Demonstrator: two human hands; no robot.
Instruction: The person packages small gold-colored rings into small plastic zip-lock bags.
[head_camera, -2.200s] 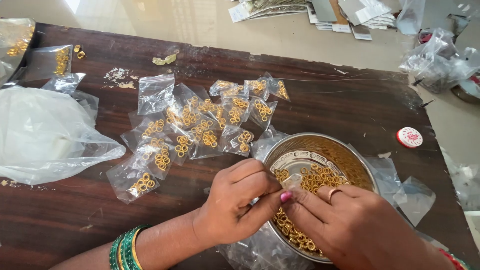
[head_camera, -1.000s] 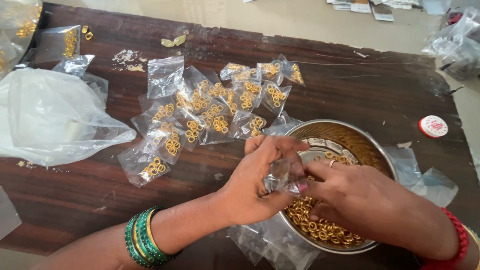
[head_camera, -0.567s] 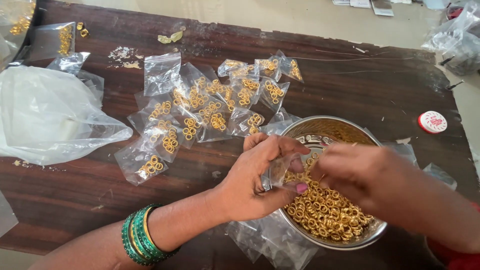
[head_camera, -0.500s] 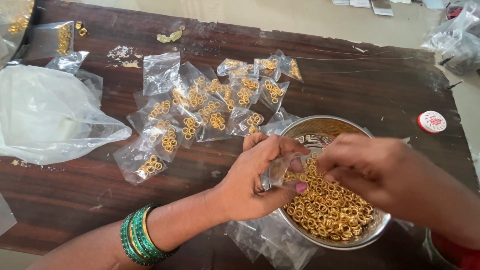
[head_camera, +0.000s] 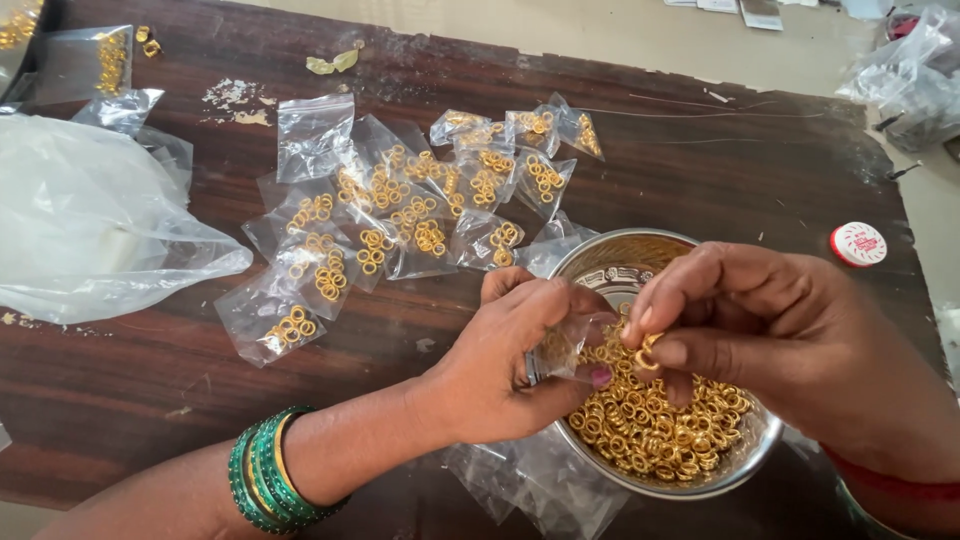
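Now 2 hands over 1 steel bowl (head_camera: 742, 462): left hand (head_camera: 505, 365) fingers hold 1 small bag (head_camera: 560, 347), right hand (head_camera: 775, 335) fingers pinch 1 gold ring (head_camera: 646, 350)

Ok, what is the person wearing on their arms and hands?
The left hand is bare, with pink polish on a nail and a stack of green bangles at the wrist. The right hand is bare too, with a red band at its wrist. No sleeves show.
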